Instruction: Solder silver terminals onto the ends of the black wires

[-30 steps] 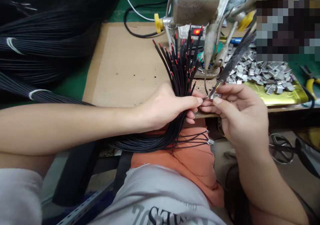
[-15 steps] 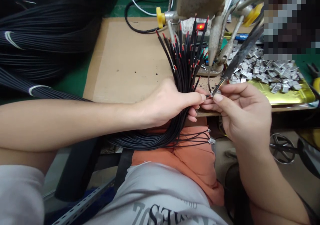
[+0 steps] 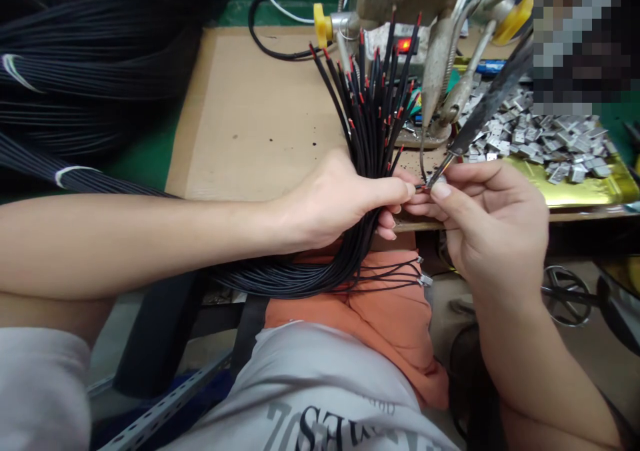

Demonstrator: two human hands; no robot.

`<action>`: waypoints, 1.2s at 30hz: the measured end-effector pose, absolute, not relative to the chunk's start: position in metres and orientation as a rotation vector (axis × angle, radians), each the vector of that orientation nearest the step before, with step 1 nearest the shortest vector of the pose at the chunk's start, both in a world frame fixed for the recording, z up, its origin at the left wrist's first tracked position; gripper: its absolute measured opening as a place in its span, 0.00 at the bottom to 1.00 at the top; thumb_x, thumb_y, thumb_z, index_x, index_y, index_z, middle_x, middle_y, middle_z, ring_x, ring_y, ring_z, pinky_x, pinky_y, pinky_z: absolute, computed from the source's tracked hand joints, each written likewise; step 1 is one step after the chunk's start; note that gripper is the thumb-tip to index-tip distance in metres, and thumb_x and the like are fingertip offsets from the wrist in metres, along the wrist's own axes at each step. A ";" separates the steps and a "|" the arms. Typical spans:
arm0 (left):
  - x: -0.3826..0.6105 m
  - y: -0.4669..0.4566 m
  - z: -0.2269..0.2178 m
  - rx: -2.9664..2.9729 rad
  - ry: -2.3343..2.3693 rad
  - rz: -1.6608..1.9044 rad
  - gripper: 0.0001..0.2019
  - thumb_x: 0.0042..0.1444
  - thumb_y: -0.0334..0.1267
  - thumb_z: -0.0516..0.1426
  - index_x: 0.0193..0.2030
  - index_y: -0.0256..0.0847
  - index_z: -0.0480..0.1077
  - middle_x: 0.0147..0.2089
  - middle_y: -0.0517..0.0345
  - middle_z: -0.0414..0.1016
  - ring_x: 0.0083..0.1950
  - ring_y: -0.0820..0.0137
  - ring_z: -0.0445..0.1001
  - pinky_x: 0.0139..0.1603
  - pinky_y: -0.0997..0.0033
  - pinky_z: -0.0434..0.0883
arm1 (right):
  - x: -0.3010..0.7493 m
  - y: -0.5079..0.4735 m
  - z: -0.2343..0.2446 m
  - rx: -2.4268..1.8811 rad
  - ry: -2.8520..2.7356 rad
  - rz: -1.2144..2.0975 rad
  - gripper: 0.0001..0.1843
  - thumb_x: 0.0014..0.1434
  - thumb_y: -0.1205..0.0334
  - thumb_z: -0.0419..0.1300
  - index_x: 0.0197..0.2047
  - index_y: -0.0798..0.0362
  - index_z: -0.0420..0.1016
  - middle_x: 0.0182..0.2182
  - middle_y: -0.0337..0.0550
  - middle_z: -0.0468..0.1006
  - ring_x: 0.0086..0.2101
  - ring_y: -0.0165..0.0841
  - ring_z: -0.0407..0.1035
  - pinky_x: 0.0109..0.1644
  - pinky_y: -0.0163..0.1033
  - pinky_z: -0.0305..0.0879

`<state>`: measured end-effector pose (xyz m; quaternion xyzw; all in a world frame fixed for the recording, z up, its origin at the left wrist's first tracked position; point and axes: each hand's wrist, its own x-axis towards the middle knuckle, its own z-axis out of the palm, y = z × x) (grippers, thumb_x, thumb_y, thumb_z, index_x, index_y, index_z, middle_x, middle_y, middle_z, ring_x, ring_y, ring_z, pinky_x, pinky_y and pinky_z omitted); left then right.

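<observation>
My left hand [image 3: 345,201] is closed round a thick bundle of black cables [image 3: 367,151] with red wire ends fanned out at the top. Its thumb and finger also pinch one cable end that points right. Opposite it, my right hand [image 3: 493,221] pinches a small metal connector [image 3: 436,179], mostly covered by the fingers. A soldering iron [image 3: 483,111], fixed in the stand, reaches down with its tip at the spot where cable and connector meet. Close beside the tip ends a thin solder feed tube [image 3: 423,154]. Whether wire and connector are joined cannot be made out.
Loose metal connectors [image 3: 555,137] lie heaped on a gold tray [image 3: 585,194] at the right. Cardboard [image 3: 250,104] covers the bench. Tied black cable bundles [image 3: 90,57] fill the left. Several cables with connectors [image 3: 425,280] on their ends rest across my lap.
The view has shifted slightly. Both hands keep their grips, with the cable end and the connector still together at the soldering iron's tip.
</observation>
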<state>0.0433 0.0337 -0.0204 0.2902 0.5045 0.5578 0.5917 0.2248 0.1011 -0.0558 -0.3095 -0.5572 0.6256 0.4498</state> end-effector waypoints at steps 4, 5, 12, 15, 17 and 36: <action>0.044 0.034 -0.020 0.673 1.181 1.294 0.06 0.58 0.21 0.66 0.35 0.34 0.83 0.27 0.61 0.78 0.24 0.76 0.74 0.23 0.74 0.84 | 0.225 0.102 -0.057 -0.755 -1.393 1.540 0.10 0.66 0.70 0.77 0.45 0.49 0.83 0.33 0.36 0.90 0.34 0.38 0.90 0.43 0.40 0.92; 0.044 0.034 -0.020 0.670 1.193 1.290 0.07 0.58 0.21 0.65 0.35 0.34 0.83 0.27 0.61 0.78 0.24 0.76 0.74 0.23 0.74 0.84 | 0.225 0.102 -0.058 -0.750 -1.397 1.539 0.10 0.66 0.69 0.77 0.45 0.49 0.83 0.34 0.36 0.90 0.34 0.38 0.90 0.43 0.40 0.92; 0.046 0.035 -0.015 0.656 1.240 1.279 0.08 0.58 0.19 0.64 0.35 0.33 0.82 0.28 0.61 0.78 0.23 0.77 0.74 0.23 0.75 0.83 | 0.226 0.102 -0.061 -0.735 -1.402 1.537 0.10 0.67 0.68 0.77 0.46 0.49 0.82 0.34 0.35 0.90 0.34 0.37 0.90 0.44 0.42 0.93; 0.045 0.035 -0.016 0.661 1.247 1.280 0.07 0.58 0.19 0.65 0.35 0.33 0.82 0.29 0.61 0.79 0.23 0.77 0.74 0.22 0.75 0.83 | 0.226 0.101 -0.060 -0.766 -1.415 1.525 0.10 0.66 0.66 0.78 0.46 0.48 0.82 0.34 0.34 0.89 0.34 0.37 0.90 0.44 0.41 0.93; 0.044 0.035 -0.017 0.660 1.247 1.272 0.06 0.57 0.20 0.66 0.35 0.33 0.82 0.29 0.60 0.79 0.23 0.77 0.74 0.22 0.75 0.83 | 0.227 0.100 -0.059 -0.798 -1.427 1.527 0.11 0.66 0.66 0.78 0.45 0.48 0.81 0.34 0.34 0.89 0.35 0.37 0.90 0.45 0.42 0.93; 0.043 0.032 -0.017 0.696 1.230 1.233 0.06 0.57 0.21 0.68 0.38 0.33 0.82 0.32 0.60 0.81 0.25 0.76 0.77 0.25 0.76 0.83 | 0.228 0.096 -0.058 -0.829 -1.448 1.484 0.13 0.65 0.68 0.77 0.45 0.48 0.78 0.33 0.36 0.87 0.31 0.35 0.88 0.42 0.39 0.91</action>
